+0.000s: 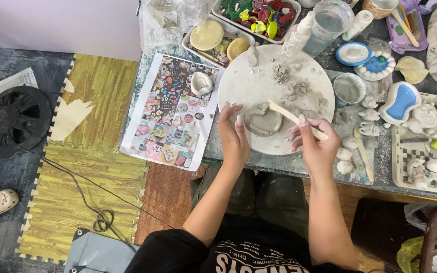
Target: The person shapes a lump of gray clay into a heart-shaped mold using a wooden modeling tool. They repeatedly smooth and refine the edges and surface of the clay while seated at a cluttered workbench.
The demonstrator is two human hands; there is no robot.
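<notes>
Left hand: point(233, 132) fingers pressed together, flat against the left edge of the grey clay piece point(263, 121)
Right hand: point(315, 141) pinching a wooden modelling stick point(290, 116), tip over the clay
Clay piece: on the round white board point(259, 76), near its front edge
Beside: printed picture sheet point(170, 111) left of the board
</notes>
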